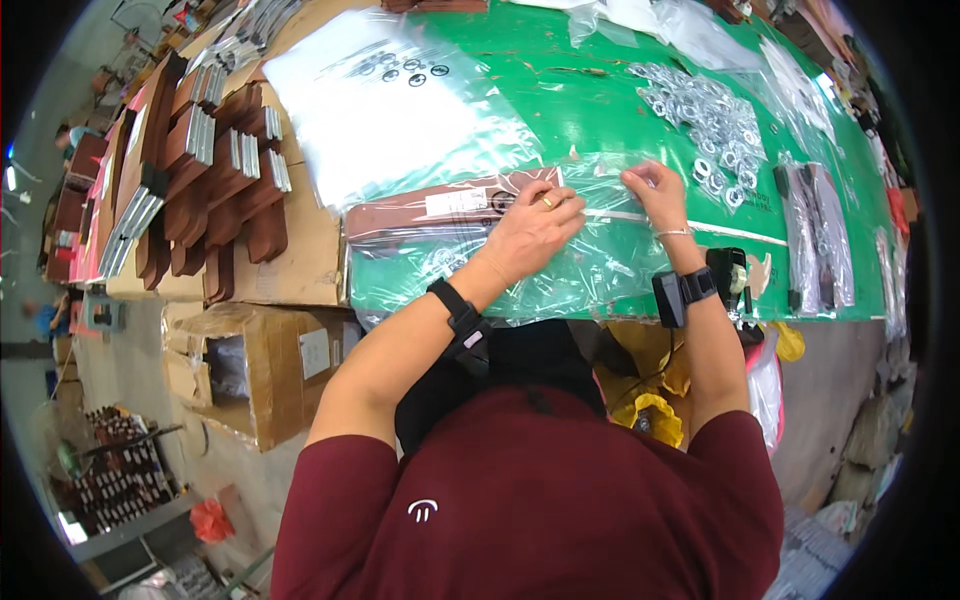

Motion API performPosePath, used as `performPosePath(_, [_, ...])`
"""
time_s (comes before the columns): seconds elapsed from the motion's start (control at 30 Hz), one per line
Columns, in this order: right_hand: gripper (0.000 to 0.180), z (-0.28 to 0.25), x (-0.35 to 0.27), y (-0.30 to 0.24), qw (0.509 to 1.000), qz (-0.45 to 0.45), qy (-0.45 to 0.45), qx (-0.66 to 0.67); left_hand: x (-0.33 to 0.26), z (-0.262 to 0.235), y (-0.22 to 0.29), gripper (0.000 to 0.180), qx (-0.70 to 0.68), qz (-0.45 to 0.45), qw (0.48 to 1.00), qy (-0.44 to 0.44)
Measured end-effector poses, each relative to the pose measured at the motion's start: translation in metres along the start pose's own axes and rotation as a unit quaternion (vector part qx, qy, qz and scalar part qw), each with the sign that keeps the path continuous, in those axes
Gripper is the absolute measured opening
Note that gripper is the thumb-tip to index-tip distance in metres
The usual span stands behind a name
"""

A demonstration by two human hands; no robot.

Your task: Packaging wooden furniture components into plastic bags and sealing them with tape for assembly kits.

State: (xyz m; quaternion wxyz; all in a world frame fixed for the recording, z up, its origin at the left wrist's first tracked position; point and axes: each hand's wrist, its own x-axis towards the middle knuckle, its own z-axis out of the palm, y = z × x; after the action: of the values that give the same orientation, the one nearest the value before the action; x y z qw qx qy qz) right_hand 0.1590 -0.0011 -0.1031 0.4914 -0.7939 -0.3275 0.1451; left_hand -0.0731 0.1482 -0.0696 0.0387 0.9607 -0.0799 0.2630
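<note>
A long brown slat [400, 218] with a white label lies inside a clear plastic bag [575, 275] across the front of the green table. My left hand [535, 230] rests on the right end of the slat, its fingers bent and closed on the bag's film there. Farther right, my right hand [660, 197] pinches the clear film between thumb and forefinger. The film between the two hands is wrinkled and shiny. My left fingers hide the slat's right tip.
Stacked brown slats with metal strips [215, 160] stand on cardboard at the left. Flat clear bags [390, 110] lie beyond the slat. A heap of metal rings [710, 130] sits at the back right, and bagged parts [815, 235] lie nearer the right edge. Below left is a cardboard box [270, 375].
</note>
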Motion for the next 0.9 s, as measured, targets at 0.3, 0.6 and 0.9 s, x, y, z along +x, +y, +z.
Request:
performPosePath(0.3, [0.035,0.0,-0.021,-0.04,0.992,0.089,0.008,0.092,-0.005,-0.007,0.006,0.045,-0.021,-0.018,0.998,-0.065])
performPosePath(0.6, [0.026,-0.017,-0.022,-0.028,0.99,0.107,-0.03,0.09,-0.007,-0.029,-0.006,0.025,-0.087,-0.147,0.983,0.064])
performPosePath(0.9, [0.016,-0.02,-0.026,-0.091,0.975,0.039,-0.08,0.205,-0.014,-0.022,-0.007,0.02,-0.133,-0.159,0.976,0.066])
